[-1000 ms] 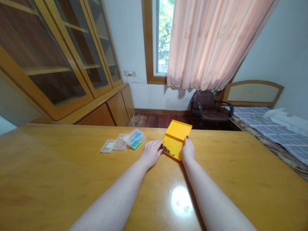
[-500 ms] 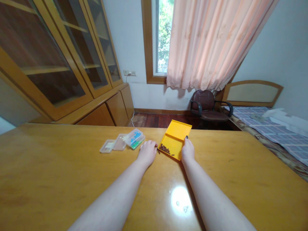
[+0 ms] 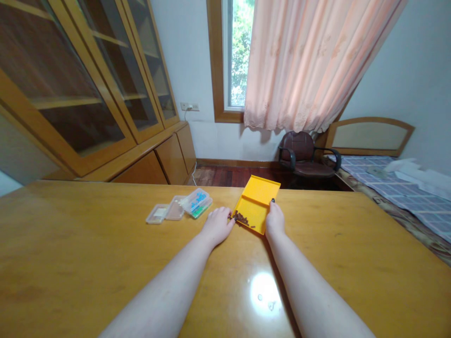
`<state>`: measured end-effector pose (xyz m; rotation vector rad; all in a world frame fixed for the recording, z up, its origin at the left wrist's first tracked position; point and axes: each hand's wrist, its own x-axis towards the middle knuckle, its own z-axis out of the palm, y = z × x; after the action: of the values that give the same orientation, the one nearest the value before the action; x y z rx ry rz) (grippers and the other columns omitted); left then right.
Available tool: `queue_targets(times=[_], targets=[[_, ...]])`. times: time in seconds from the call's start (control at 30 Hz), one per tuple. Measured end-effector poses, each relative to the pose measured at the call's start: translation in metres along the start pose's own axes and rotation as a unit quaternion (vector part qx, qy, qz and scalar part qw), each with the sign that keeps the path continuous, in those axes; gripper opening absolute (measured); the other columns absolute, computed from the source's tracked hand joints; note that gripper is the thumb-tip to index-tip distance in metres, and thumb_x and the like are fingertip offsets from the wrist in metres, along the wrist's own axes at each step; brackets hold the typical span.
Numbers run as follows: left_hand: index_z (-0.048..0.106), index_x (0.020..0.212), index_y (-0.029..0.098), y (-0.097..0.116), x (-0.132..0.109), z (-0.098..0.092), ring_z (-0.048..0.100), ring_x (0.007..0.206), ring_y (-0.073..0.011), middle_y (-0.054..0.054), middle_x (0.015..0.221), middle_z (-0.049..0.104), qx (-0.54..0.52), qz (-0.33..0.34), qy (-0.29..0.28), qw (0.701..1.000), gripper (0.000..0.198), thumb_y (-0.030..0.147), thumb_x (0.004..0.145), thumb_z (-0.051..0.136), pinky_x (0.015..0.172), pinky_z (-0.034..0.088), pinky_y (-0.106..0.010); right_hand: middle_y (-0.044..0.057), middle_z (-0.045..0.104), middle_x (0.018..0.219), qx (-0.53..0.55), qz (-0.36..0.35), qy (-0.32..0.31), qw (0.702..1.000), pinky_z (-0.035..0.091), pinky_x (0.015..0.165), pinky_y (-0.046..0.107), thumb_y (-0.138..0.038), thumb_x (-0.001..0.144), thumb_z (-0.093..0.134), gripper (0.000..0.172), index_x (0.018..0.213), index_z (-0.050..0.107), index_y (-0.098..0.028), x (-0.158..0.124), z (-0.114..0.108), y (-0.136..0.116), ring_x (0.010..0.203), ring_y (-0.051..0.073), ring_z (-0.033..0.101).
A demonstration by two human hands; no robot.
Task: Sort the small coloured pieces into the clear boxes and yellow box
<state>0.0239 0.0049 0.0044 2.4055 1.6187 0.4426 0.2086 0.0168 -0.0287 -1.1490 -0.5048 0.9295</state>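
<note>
Many brown bits (image 3: 241, 218) lie in near left corner of open yellow box (image 3: 261, 191). Left hand (image 3: 219, 224) nearer, bits just right of its bent fingers; cannot tell if it pinches any. Right hand (image 3: 275, 221) holds box's right edge. Box's long way points away, leaning right. Farther left on bench (image 3: 134, 263): clear box (image 3: 188, 202), blue bits (image 3: 198, 201) inside, green stuff (image 3: 200, 211) below.

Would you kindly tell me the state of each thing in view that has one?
Yellow box: open, held by the right hand.
Brown pieces: loose, mostly bunched at the box's left corner.
Left hand: at that corner; its grip is unclear.
Blue pieces: loose, in a clear container.
Glass doors: shut.
Curtain: drawn across part of the window.
</note>
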Motion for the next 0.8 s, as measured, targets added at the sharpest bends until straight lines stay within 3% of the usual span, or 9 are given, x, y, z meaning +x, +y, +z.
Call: queue_targets(times=[0.17, 0.6, 0.8], targets=[[0.054, 0.09, 0.019, 0.0023, -0.0008, -0.0033, 0.053, 0.09, -0.0215, -0.006, 0.094, 0.058, 0.004, 0.009, -0.016, 1.0, 0.027, 0.043, 0.079, 0.051, 0.075, 0.039, -0.03, 0.004, 0.068, 0.085, 0.003, -0.007, 0.0, 1.0, 0.051, 0.061, 0.03, -0.045, 0.074, 0.05, 0.033, 0.087, 0.061, -0.017, 0.0032, -0.0009, 0.004, 0.073, 0.02, 0.063], [0.054, 0.09, 0.019, 0.0001, 0.0011, 0.0005, 0.053, 0.089, -0.0195, -0.006, 0.093, 0.058, -0.008, -0.003, -0.012, 1.0, 0.017, 0.031, 0.083, 0.044, 0.076, 0.039, -0.03, 0.004, 0.068, 0.082, -0.018, -0.013, 0.007, 1.0, 0.05, 0.061, 0.029, -0.044, 0.074, 0.049, 0.031, 0.084, 0.061, -0.017, -0.0015, -0.0003, -0.0033, 0.072, 0.019, 0.063], [0.054, 0.09, 0.019, -0.0015, 0.0009, 0.0016, 0.053, 0.089, -0.0194, -0.006, 0.093, 0.058, -0.015, 0.01, -0.008, 1.0, 0.019, 0.034, 0.083, 0.044, 0.076, 0.038, -0.03, 0.004, 0.068, 0.083, -0.006, -0.005, 0.004, 1.0, 0.05, 0.062, 0.031, -0.043, 0.075, 0.049, 0.03, 0.085, 0.061, -0.017, 0.0006, -0.0007, -0.0002, 0.073, 0.02, 0.063]])
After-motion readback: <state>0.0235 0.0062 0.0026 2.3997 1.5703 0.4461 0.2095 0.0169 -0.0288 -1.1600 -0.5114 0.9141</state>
